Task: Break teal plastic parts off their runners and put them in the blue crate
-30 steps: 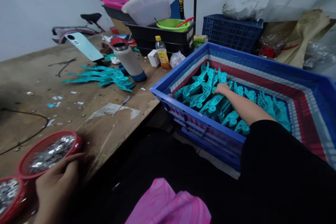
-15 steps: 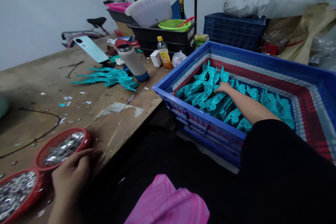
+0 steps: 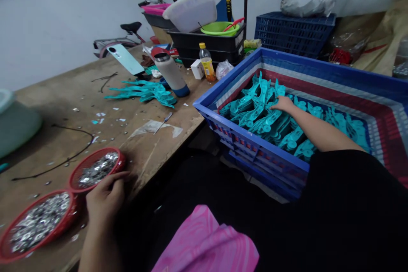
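Note:
Inside the blue crate (image 3: pixel 255 144), my right hand (image 3: pixel 284 105) reaches down onto a heap of teal plastic clip-like pieces (image 3: pixel 255 114). Its fingers are bent around one of them, and the fingertips are partly hidden among the pieces. At the table's near edge, my left hand (image 3: pixel 106 197) lies beside a red basket (image 3: pixel 74 174) of small shiny metal parts (image 3: pixel 98 169). The index finger is stretched out and the thumb stands apart from it; nothing shows in this hand. A second red basket (image 3: pixel 41 248) with similar metal parts is to its left.
On the wooden table (image 3: pixel 73 93) lie more teal pieces (image 3: pixel 146 92), a tumbler (image 3: pixel 172 74), a phone (image 3: pixel 126 60), a drink bottle (image 3: pixel 207 63) and a black cord (image 3: pixel 79 153). Black bins (image 3: pixel 204 46) stand behind. Pink patterned cloth (image 3: pixel 207 242) covers my lap.
The view has turned a little to the left, so everything sits further right. My right hand stays in the heap and my left hand stays beside the red basket.

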{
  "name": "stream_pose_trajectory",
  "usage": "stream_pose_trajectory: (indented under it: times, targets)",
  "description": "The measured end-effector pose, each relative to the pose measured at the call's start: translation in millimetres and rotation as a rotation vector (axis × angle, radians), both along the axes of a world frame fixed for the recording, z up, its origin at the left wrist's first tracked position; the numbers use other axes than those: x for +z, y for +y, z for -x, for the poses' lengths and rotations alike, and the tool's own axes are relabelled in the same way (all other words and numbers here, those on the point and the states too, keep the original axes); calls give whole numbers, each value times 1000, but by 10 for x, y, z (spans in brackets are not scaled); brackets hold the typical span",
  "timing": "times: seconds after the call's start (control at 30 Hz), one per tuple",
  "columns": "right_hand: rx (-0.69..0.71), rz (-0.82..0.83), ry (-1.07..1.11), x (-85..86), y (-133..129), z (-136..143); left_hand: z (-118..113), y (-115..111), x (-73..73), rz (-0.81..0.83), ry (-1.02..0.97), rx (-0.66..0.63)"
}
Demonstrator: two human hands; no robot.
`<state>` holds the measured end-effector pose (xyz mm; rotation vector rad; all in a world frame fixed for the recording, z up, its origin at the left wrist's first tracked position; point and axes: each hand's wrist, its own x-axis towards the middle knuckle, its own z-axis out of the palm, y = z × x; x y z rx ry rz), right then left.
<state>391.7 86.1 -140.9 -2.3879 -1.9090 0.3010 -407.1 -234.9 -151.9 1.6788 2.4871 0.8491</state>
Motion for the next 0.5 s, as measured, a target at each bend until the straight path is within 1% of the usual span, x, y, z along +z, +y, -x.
stream_pose_trajectory:
  times: [0.1, 0.2, 0.27, 0.37, 0.5]
  targets:
    - [-14, -26, 7, -47, -21, 89, 6, 1, 9, -8, -130, 6]
    - [-38, -27, 16, -71, -29, 175, 29, 10, 1, -12, -152, -6]
    - [-51, -15, 30, -54, -20, 186, 42, 15, -5, -15, -158, -9]
    - [-82, 7, 70, 16, 26, 118, 45, 18, -4, -16, -168, -17]
    - [-167, 18, 131, 74, 89, -15, 26, 13, 12, -14, -169, -27]
